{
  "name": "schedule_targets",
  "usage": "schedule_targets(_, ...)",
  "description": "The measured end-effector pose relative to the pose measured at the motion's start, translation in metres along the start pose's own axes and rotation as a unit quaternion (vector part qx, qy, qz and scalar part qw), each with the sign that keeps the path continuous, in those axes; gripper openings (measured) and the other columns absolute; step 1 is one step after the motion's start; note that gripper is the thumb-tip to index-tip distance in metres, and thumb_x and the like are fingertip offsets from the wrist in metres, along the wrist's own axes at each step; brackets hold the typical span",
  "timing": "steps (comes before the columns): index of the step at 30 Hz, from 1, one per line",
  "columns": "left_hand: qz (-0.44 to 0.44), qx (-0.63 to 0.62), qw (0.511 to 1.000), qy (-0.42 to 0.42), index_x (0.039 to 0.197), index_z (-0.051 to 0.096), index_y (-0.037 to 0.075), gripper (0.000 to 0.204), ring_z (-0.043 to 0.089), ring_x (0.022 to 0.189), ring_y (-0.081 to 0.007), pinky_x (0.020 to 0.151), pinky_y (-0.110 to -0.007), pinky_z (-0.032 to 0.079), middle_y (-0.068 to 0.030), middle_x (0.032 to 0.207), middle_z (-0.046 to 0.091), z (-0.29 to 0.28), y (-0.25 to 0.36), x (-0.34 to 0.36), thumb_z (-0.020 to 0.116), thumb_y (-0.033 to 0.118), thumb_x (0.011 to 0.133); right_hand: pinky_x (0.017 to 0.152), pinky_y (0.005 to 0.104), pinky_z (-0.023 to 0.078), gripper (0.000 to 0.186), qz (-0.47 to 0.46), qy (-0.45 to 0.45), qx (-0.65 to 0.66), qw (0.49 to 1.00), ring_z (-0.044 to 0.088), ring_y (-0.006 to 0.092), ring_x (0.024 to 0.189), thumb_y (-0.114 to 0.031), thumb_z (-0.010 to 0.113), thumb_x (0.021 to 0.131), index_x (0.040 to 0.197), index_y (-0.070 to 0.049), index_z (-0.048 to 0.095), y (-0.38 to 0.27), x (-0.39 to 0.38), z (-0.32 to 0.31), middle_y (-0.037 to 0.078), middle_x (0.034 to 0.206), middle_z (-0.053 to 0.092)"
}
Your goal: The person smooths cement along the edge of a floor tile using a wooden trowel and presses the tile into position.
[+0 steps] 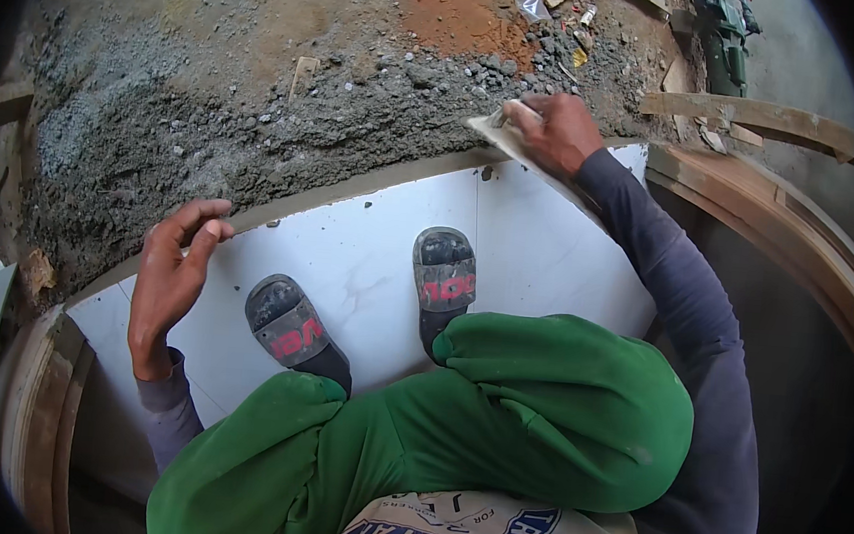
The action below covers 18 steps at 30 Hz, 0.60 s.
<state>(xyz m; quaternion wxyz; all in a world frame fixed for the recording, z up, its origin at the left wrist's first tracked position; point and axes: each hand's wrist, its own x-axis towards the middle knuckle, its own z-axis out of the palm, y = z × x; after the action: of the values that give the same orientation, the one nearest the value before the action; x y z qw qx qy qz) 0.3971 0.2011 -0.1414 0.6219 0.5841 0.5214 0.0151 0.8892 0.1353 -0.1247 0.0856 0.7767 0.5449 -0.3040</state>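
Note:
My right hand [558,132] is closed around a pale, flat, cloth-like piece [496,130] whose exact kind I cannot make out. It is held at the far edge of the white tiles [541,226], where they meet a strip of wet grey mortar [376,153]. Over the left part of that same edge, my left hand [181,268] is open, its fingers curved and the thumb apart, with nothing in it. My feet, in dark slide sandals [445,268], rest on the tiles between my hands. Small mortar crumbs dot the tile edge.
Wooden boards [771,224] flank the tiles at right, with more wooden boards [36,397] at left. Beyond the mortar lie reddish soil [472,15], a clear plastic cup [533,4], and wood scraps. A dark green machine [725,45] stands at the far right.

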Motion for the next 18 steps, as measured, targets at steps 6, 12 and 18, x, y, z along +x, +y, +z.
schedule_targets(6,0.028,0.055,0.997,-0.046,0.128,0.069,-0.003,0.031,0.068,0.097,-0.0169,0.094,-0.034,0.054,-0.0079,0.098,0.075,0.024,0.025,-0.006,0.060,0.017,0.107,0.076,0.0458,0.061,0.037,-0.100,-0.037,-0.088,0.990,0.075,0.0323,0.074,-0.036,0.063,0.105,0.111,-0.004,0.081,0.009,0.003,0.017,0.022,0.092,0.078)
schedule_targets(12,-0.013,0.031,0.999,0.024,0.126,0.069,-0.005,0.030,0.068,0.094,-0.0157,0.092,-0.034,0.054,-0.0078,0.095,0.073,0.033,0.003,-0.030,0.056,0.015,0.107,0.061,0.0361,0.052,0.025,-0.207,0.364,0.100,0.903,0.064,0.0193,0.066,-0.021,0.067,0.102,0.101,0.001,0.078,-0.046,-0.015,-0.130,0.015,0.081,0.072)
schedule_targets(18,0.043,0.092,0.994,-0.039,0.119,0.072,-0.004,0.029,0.074,0.091,-0.0187,0.087,-0.035,0.056,-0.0120,0.092,0.077,0.084,0.053,-0.023,0.059,0.019,0.106,0.064,0.0441,0.058,0.035,-0.043,0.252,-0.041,0.966,0.072,0.0323,0.066,-0.038,0.061,0.106,0.108,-0.006,0.074,0.033,0.012,-0.035,0.018,0.083,0.075)
